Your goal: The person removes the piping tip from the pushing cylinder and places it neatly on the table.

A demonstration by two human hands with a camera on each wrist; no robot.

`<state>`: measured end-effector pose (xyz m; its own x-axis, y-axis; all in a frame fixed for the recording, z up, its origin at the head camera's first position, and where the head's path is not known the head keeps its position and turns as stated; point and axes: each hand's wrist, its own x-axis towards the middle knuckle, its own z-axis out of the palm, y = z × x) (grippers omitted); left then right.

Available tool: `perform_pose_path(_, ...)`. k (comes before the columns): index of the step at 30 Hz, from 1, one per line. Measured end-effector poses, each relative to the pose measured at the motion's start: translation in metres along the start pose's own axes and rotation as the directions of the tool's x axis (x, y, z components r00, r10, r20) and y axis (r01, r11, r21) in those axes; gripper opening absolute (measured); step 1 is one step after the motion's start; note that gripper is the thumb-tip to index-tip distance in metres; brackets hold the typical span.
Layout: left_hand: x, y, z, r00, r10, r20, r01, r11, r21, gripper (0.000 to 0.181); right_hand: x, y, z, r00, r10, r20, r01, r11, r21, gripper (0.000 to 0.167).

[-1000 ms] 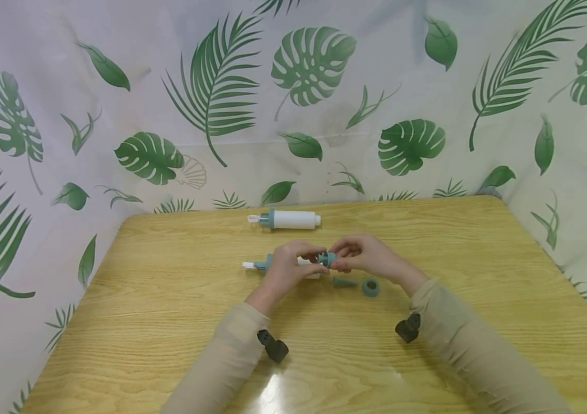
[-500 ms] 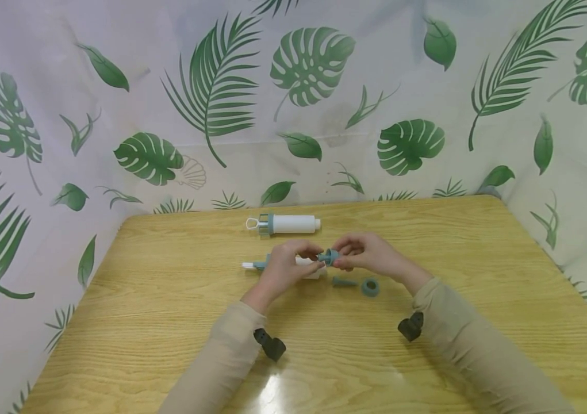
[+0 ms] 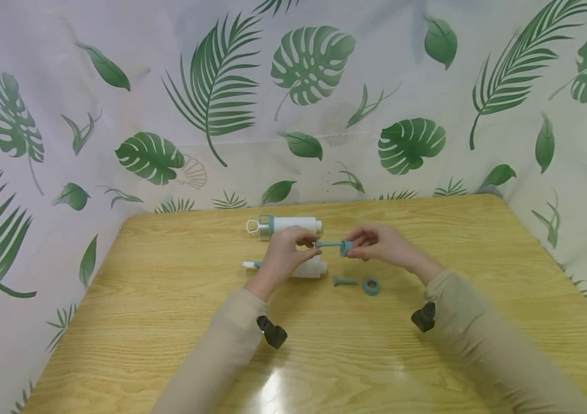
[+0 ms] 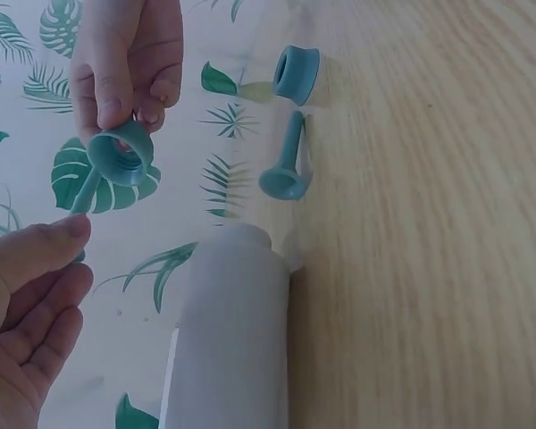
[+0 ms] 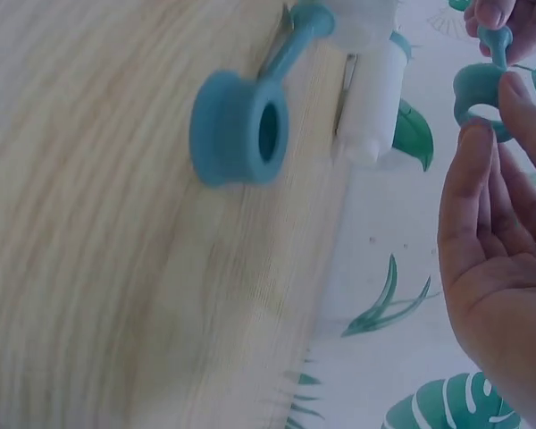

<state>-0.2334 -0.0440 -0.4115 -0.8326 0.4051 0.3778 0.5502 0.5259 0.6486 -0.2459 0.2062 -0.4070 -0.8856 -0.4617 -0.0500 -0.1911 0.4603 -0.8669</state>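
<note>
My left hand [image 3: 284, 254] pinches the flared end of a thin teal nozzle [image 3: 330, 244] between thumb and fingers. Facing it, my right hand [image 3: 382, 247] pinches a teal screw ring [image 5: 475, 88] by its rim. The nozzle's narrow end points at the ring; whether it sits inside or just behind is hard to tell. Both parts are held above the table. Under my left hand lies a white syringe-like cylinder [image 3: 309, 268], partly covered by that hand. A second flared nozzle [image 4: 286, 165] and a second teal ring [image 5: 223, 130] lie on the table below the hands.
Farther back lies another white cylinder [image 3: 293, 222] with a teal collar and white loop handle. The wooden table [image 3: 355, 351] meets a leaf-print backdrop [image 3: 345, 167] behind. A black wrist camera [image 3: 272, 333] is strapped to the left sleeve, another [image 3: 424, 317] to the right.
My right hand has drawn the ring rightward and up, so more of the nozzle's stem now shows between the hands. The far cylinder has rolled slightly toward me, its loop handle turning face-up.
</note>
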Motion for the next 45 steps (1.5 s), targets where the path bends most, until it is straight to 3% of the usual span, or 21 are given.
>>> perform_pose_path(4,0.014,0.001,0.002,0.998,-0.05,0.042,0.051,0.999,-0.009,0.022,0.002,0.006,-0.012,0.997,0.021,-0.075,-0.028,0.996,-0.09,0.037)
perform_pose_path(10,0.04,0.0,0.013,0.983,-0.135,0.122,0.137,0.991,-0.007,0.024,0.01,0.021,-0.023,0.99,0.064,-0.129,-0.081,0.988,-0.134,0.038)
perform_pose_path(19,0.069,-0.006,0.038,0.957,-0.232,0.176,0.208,0.967,0.147,0.026,0.028,0.036,-0.024,0.984,0.015,-0.175,-0.064,0.958,-0.278,0.034)
perform_pose_path(23,0.078,-0.01,0.05,0.934,-0.283,0.217,0.232,0.945,0.232,0.029,0.037,0.042,-0.023,0.983,0.035,-0.178,-0.091,0.945,-0.314,0.034)
perform_pose_path(28,0.086,-0.012,0.063,0.917,-0.304,0.26,0.193,0.905,0.378,0.028,0.043,0.047,-0.021,0.984,0.069,-0.163,-0.118,0.942,-0.315,0.032)
perform_pose_path(32,0.088,-0.012,0.071,0.912,-0.308,0.271,0.15,0.865,0.478,0.026,0.045,0.051,-0.019,0.987,0.063,-0.15,-0.113,0.929,-0.352,0.031)
perform_pose_path(37,0.087,-0.011,0.074,0.916,-0.303,0.262,0.121,0.833,0.54,0.022,0.046,0.052,-0.018,0.988,0.052,-0.143,-0.105,0.911,-0.399,0.032)
perform_pose_path(45,0.085,-0.013,0.079,0.928,-0.298,0.224,0.109,0.792,0.601,0.019,0.044,0.052,-0.017,0.987,0.057,-0.15,-0.113,0.912,-0.395,0.033)
